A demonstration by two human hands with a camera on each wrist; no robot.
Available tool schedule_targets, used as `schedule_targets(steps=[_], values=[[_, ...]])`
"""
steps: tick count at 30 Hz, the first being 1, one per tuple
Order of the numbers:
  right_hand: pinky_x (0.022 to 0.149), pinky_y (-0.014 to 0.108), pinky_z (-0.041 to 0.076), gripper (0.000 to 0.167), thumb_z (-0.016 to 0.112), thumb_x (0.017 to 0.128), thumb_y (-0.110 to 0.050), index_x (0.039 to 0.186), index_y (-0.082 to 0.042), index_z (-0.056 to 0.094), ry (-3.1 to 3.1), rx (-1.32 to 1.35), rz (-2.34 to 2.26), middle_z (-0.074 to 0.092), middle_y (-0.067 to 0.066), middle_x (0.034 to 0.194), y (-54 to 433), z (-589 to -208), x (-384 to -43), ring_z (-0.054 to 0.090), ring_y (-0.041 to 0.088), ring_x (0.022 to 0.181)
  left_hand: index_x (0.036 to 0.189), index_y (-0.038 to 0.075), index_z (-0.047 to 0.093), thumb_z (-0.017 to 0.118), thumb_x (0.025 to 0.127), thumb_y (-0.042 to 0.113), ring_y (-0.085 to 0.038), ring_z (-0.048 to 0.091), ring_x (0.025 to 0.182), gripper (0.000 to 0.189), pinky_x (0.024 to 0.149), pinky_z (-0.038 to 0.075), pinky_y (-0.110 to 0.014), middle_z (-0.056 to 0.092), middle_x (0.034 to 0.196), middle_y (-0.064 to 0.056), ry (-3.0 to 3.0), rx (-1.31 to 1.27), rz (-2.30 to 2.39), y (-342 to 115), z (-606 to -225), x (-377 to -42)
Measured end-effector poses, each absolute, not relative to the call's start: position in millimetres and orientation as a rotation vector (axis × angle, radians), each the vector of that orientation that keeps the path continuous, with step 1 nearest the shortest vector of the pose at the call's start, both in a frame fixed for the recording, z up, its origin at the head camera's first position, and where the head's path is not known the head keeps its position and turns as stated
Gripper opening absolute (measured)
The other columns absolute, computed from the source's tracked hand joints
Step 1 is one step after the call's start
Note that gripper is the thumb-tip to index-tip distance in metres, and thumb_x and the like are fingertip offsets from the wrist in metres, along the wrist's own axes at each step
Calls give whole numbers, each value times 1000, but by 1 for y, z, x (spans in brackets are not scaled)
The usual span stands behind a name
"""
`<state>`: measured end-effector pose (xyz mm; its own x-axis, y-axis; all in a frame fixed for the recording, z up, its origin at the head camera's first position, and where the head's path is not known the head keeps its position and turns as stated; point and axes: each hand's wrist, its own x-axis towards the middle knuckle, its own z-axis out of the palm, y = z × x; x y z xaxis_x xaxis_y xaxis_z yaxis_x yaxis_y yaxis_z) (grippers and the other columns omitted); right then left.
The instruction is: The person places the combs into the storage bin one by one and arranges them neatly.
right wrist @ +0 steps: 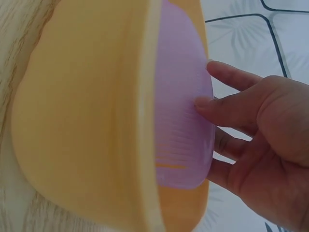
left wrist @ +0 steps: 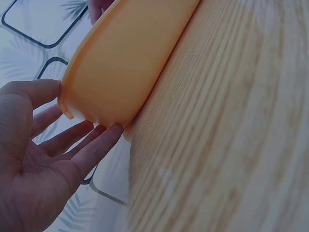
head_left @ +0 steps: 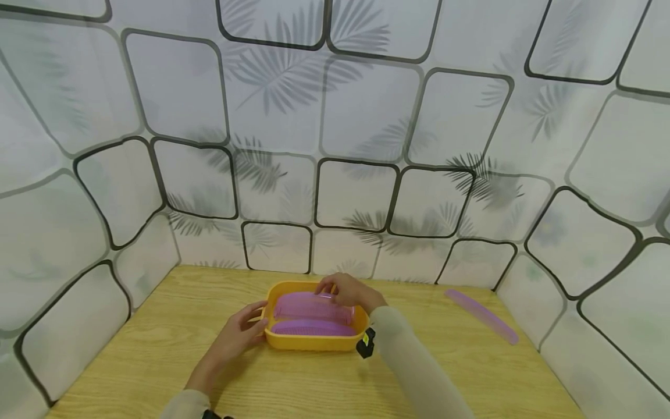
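Observation:
A yellow plastic basket [head_left: 317, 343] sits on the table with two purple combs inside. My right hand [head_left: 345, 289] pinches the upper edge of the back comb [head_left: 309, 308], thumb on its near face and fingers behind. In the right wrist view this comb [right wrist: 181, 111] stands on edge, rising above the basket rim. In front of it, the other comb [head_left: 314, 327] lies along the near wall. My left hand [head_left: 241, 331] rests against the basket's left end, its fairly straight fingers [left wrist: 104, 147] touching the end wall and one digit at the rim.
A third purple comb [head_left: 481, 316], long and curved, lies on the wooden table [head_left: 434, 349] to the right, near the side wall. A patterned curtain [head_left: 356, 192] closes off the back and both sides of the table.

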<state>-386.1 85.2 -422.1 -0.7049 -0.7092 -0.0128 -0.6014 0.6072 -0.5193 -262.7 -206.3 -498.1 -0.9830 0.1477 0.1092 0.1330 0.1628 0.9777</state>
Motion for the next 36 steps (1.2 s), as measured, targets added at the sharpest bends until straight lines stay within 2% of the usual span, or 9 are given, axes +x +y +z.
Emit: schedule_targets(steps=[5, 13, 21, 29, 36], values=[[88, 30, 58, 40, 59, 88, 14, 114, -12, 76, 2618, -1075, -707, 71, 6, 108, 85, -423, -388, 62, 16, 97, 154, -1, 41, 60, 106, 18, -46, 58, 132, 55, 92, 64, -38, 44, 152, -37, 2406, 280, 1995, -206, -498, -264], [81, 31, 55, 44, 56, 86, 18, 111, -12, 77, 2651, -1070, -621, 71, 8, 108, 82, -427, -391, 62, 19, 99, 154, 0, 42, 60, 105, 18, -46, 57, 133, 55, 92, 64, -37, 44, 153, -35, 2393, 258, 2003, -206, -499, -264], [92, 41, 59, 49, 55, 83, 22, 110, -12, 76, 2655, -995, -597, 71, 9, 110, 81, -429, -389, 64, 23, 100, 154, -1, 42, 61, 105, 17, -46, 57, 133, 56, 93, 63, -39, 44, 152, -37, 2395, 269, 2003, -206, -498, -262], [91, 38, 60, 46, 54, 83, 23, 114, -4, 74, 2636, -1026, -604, 73, 12, 109, 82, -434, -392, 67, 25, 104, 154, 0, 42, 61, 105, 17, -46, 56, 134, 55, 94, 63, -41, 43, 154, -36, 2397, 250, 1999, -205, -497, -262], [88, 34, 60, 44, 56, 84, 21, 115, -4, 74, 2630, -1033, -616, 74, 12, 110, 84, -434, -391, 68, 26, 105, 154, 0, 42, 60, 105, 15, -46, 56, 135, 54, 95, 63, -41, 44, 154, -35, 2398, 252, 1993, -205, -497, -262]])
